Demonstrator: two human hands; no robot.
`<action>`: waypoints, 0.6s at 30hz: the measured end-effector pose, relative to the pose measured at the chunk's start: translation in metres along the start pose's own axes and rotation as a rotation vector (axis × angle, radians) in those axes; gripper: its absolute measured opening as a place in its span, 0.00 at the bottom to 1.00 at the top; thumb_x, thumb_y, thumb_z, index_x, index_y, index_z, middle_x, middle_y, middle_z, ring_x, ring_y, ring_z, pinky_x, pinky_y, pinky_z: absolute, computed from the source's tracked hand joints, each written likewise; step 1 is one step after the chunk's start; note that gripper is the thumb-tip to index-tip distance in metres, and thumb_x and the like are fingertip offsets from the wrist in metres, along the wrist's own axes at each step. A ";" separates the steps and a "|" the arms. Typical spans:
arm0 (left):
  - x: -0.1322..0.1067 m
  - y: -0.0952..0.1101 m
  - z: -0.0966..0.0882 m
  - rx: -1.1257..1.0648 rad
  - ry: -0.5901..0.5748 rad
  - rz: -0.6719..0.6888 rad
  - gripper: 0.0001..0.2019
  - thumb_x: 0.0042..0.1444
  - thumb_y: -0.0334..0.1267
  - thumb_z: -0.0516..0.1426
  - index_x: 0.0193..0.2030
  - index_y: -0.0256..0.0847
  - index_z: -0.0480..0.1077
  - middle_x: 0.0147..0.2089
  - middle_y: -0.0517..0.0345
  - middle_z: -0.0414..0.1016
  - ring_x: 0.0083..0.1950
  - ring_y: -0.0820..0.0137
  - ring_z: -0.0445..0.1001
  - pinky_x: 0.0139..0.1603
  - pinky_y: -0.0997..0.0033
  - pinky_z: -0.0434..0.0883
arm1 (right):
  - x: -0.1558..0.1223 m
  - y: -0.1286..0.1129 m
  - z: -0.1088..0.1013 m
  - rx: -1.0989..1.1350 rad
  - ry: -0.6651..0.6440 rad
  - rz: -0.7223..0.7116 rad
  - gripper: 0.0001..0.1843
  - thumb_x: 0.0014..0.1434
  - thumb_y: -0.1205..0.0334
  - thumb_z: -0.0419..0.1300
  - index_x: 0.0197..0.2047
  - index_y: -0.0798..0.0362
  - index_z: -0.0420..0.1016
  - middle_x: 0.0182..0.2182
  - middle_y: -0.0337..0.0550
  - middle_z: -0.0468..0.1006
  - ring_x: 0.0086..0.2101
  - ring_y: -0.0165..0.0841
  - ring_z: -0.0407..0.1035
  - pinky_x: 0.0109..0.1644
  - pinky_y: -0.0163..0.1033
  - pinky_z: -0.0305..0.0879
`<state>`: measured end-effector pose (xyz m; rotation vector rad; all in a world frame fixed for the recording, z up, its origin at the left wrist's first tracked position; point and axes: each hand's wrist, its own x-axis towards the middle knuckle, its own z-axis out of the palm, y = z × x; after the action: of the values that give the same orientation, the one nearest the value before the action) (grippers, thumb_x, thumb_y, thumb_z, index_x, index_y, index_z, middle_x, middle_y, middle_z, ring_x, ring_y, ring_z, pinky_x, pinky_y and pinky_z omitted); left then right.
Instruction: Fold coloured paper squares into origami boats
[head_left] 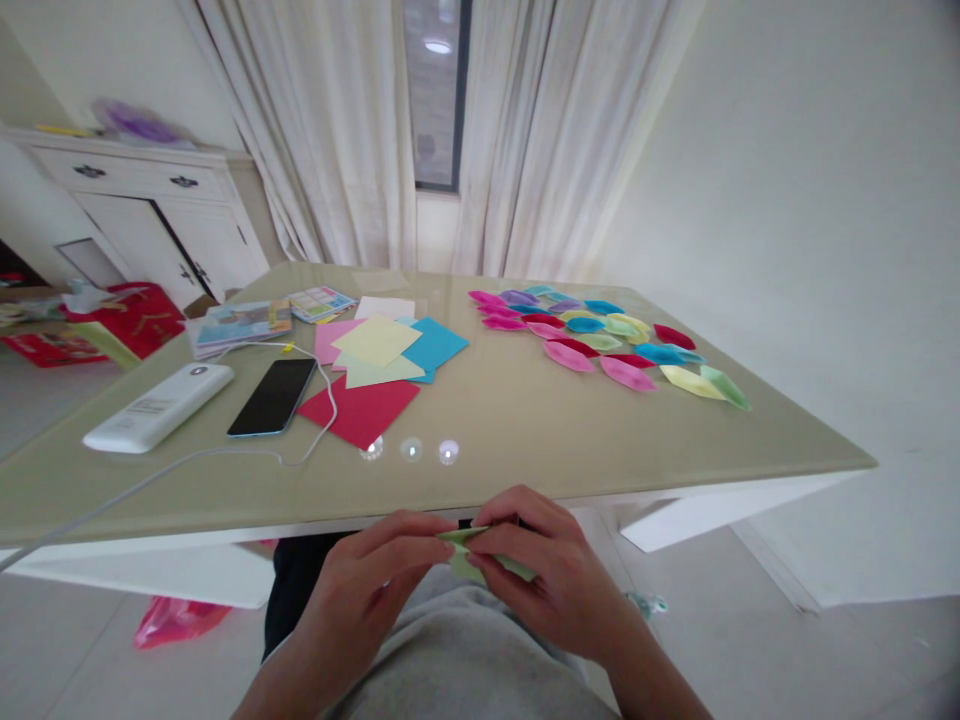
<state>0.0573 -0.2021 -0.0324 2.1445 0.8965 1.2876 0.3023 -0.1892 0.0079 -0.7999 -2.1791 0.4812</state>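
Note:
Just in front of the table's near edge, a light green sheet of paper (pixel 466 566), partly folded, is held between both hands. My left hand (pixel 375 575) pinches its left end with the fingertips. On the other end, my right hand (pixel 536 560) grips with thumb and fingers closed. The fingers cover much of the paper, so its full shape is hidden. Beyond, on the table, lie loose square paper sheets (pixel 375 342) in yellow, blue, pink and red. To the right are several folded leaf-shaped paper pieces (pixel 626 373) in many colours.
A white power bank (pixel 159 408) and a black phone (pixel 273 398) lie at the table's left, with a white cable (pixel 225 452) running across. Booklets (pixel 244 325) are stacked behind them. The glossy table (pixel 510 440) ends just ahead of my hands. A pink plastic bag (pixel 178 620) lies on the floor.

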 end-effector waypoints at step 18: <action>0.002 0.003 0.002 0.040 0.065 -0.117 0.10 0.65 0.29 0.65 0.48 0.50 0.79 0.41 0.70 0.87 0.40 0.78 0.85 0.47 0.87 0.77 | 0.000 0.000 -0.001 -0.020 -0.035 0.006 0.04 0.69 0.68 0.65 0.44 0.49 0.81 0.43 0.43 0.82 0.43 0.35 0.76 0.48 0.38 0.70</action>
<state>0.0606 -0.2028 -0.0294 2.0576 1.0665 1.2978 0.3036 -0.1892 0.0086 -0.8142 -2.2173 0.4804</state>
